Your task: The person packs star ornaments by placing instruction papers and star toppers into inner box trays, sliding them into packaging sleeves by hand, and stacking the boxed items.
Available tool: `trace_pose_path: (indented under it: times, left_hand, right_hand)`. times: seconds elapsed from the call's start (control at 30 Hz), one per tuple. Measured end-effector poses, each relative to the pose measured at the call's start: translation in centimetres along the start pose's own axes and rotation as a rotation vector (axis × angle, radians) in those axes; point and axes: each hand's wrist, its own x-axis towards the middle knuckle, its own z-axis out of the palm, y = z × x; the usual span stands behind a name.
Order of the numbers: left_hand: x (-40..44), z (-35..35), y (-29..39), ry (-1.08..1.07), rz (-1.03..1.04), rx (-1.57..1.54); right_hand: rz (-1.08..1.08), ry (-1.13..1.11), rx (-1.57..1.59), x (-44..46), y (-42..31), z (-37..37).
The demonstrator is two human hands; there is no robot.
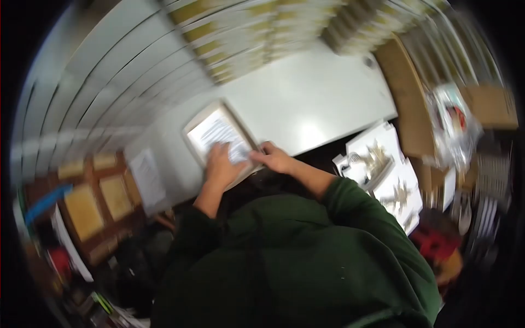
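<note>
A shallow cardboard box [192,143] sits at the table's near edge, turned at an angle. Inside it lies a white sheet with printed text [210,131]. My left hand [223,165] rests on the lower part of this sheet, fingers stretched out. At the box's right-hand side is my right hand [275,159], its thumb over the rim and its fingers curled around the outer wall. Blur hides the fingertips' exact contact, and whatever is under the sheet is covered.
A white table [306,104] spreads ahead. Stacked white boxes [126,60] stand left, and yellow-and-white boxes [235,38] stand behind. To the right, white foam trays [383,175] hold metallic parts. A loose paper [147,180] lies at the table's left end.
</note>
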Motion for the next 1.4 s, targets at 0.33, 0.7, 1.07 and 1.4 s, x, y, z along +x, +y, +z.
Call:
trace_pose_path:
  times: [0.33, 0.7, 1.07, 1.4]
  left_hand:
    - [3.0, 1.6, -1.8, -0.099, 0.050, 0.069]
    - [3.2, 0.9, -1.0, -0.147, 0.100, 0.072]
    - [3.4, 0.7, -1.3, -0.176, 0.059, 0.099]
    - [-0.6, -11.5, 10.1, -0.485, -0.030, -2.015]
  right_hand:
    - [0.286, 1.154, -0.613, -18.1, 13.2, -9.3]
    - [0.323, 0.885, -0.745, -17.2, 24.0, -12.4]
    - [-0.157, 1.226, 0.281, -25.7, 6.7, -22.5]
    - [-0.645, 0.222, -0.484, -26.5, -17.8, -13.7]
